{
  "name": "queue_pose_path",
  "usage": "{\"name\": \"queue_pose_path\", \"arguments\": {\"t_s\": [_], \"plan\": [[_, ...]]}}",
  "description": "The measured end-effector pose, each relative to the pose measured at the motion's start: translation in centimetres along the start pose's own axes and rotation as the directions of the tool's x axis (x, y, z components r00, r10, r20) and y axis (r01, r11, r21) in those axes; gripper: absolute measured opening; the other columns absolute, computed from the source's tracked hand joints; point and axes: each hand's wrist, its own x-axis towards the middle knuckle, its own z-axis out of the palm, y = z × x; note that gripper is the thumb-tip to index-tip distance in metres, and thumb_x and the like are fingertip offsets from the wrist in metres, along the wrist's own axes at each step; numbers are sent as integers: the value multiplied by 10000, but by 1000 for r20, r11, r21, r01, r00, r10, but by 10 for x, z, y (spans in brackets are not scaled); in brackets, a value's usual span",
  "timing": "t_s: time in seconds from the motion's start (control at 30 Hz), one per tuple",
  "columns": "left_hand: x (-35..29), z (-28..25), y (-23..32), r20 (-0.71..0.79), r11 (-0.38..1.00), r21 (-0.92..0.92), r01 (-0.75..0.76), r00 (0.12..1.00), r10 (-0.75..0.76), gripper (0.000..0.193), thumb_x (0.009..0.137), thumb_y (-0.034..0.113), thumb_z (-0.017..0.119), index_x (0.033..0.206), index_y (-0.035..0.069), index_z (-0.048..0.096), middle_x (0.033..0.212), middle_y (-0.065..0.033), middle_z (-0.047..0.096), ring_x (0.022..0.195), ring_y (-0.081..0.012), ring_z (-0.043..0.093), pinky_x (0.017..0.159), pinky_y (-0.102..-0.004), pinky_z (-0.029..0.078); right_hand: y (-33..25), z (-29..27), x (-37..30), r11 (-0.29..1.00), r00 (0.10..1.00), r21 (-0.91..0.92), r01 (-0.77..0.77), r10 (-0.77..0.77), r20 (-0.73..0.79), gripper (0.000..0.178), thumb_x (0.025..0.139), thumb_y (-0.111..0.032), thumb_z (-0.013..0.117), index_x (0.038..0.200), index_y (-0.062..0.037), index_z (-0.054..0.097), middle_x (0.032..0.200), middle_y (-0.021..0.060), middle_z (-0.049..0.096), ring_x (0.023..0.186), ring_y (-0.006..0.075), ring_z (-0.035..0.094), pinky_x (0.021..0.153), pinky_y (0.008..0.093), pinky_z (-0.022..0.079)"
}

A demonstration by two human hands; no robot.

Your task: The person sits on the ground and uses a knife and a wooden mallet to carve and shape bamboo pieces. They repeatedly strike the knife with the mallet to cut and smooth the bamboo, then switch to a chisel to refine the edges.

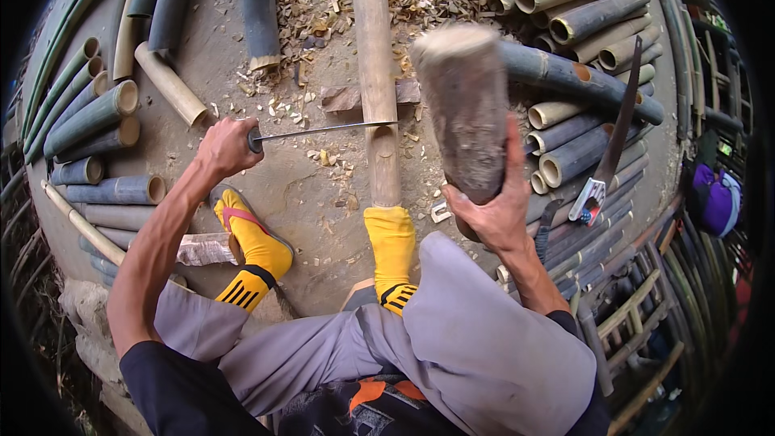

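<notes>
at the frame's centre a long tan bamboo pole (376,73) lies on the ground, pinned by a yellow-socked foot (391,241). the left hand (224,145) is closed round the handle of a thin steel blade (323,131) set across the pole, and the right hand (494,208) grips the base of a thick grey wooden mallet (463,109), raised. the pole looks stiff, smooth and likely to roll; the mallet seems heavy, best held low.

Left hand (226,145) gripped the handle of a blade (323,130) laid across a bamboo pole (376,73). Right hand (492,210) held a wooden mallet (464,109) raised above it. Right yellow-socked foot (391,242) pressed on the pole's near end.
</notes>
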Motion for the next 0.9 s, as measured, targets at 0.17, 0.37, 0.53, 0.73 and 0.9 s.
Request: {"name": "queue_pose_path", "arguments": {"t_s": [0.17, 0.37, 0.53, 0.73, 0.9], "plan": [[7, -3, 8, 17, 998, -44, -37, 999, 38, 231, 638, 199, 663, 779, 21, 621, 707, -208, 638, 698, -394, 635, 690, -455, 523, 26, 17, 13, 972, 973, 48, 231, -230, -33, 1048, 706, -216, 798, 1514, -162, 133, 1234, 225, 552, 1007, 320, 639, 860, 404, 546], [18, -3, -8, 75, 994, -60, -86, 993, 90, 212, 614, 187, 658, 740, 19, 627, 678, -199, 633, 682, -380, 638, 678, -442, 525, -19, -6, 81, 980, 927, -167, 107, -37, 374, 973, 690, -177, 740, 1492, -135, 191, 1045, 245, 636, 833, 316, 674, 841, 393, 576], [17, -2, -6, 88, 994, -82, -75, 993, 82, 207, 615, 182, 645, 736, 16, 623, 662, -190, 628, 673, -373, 635, 665, -446, 519, -39, 2, 78, 965, 969, 90, 248, -249, 0, 946, 704, -262, 742, 1482, -123, 221, 1097, 198, 605, 925, 270, 653, 876, 375, 539], [22, 1, -6, 47, 987, -116, -113, 992, 119, 224, 603, 183, 654, 710, -8, 608, 635, -189, 611, 633, -358, 627, 641, -425, 507, 21, 20, 60, 958, 919, -287, -7, 119, 376, 978, 713, -292, 723, 1512, -217, 164, 1197, 237, 584, 849, 290, 671, 793, 382, 537], [18, 9, -19, 72, 986, -118, -120, 989, 130, 232, 601, 189, 662, 727, -3, 626, 642, -184, 618, 614, -340, 620, 629, -414, 506, -46, -25, 106, 947, 954, -193, 255, -214, 211, 953, 680, -310, 777, 1461, -88, 280, 1315, 256, 505, 1080, 349, 587, 949, 405, 477]]}}
